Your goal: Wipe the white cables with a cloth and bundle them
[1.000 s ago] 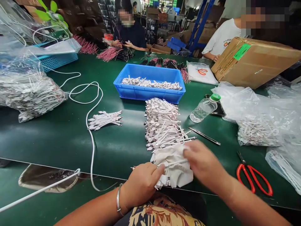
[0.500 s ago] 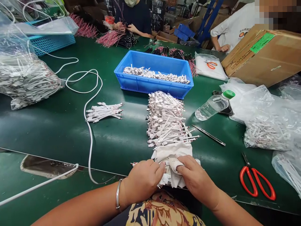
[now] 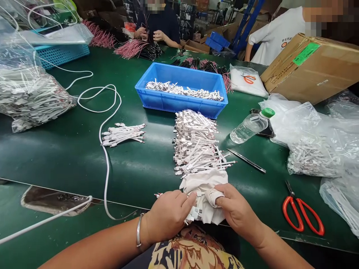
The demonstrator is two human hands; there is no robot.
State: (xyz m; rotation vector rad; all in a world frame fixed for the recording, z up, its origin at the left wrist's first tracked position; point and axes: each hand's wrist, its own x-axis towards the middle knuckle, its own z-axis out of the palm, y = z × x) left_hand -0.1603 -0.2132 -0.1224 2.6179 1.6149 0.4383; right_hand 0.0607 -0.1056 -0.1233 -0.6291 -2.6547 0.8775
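While left hand (image 3: 168, 216) and right hand (image 3: 238, 213) press inward, white cloth (image 3: 203, 186) sits between them, bunched round cable ends (image 3: 195, 213); both hands equally near, each closed, not spread. Cable pile (image 3: 195, 144) runs from cloth straight away from body toward blue crate (image 3: 179, 106), long axis fore-aft.

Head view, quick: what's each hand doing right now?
Left hand: closed, holding white cables in a cloth.
Right hand: closed, gripping the same cloth.
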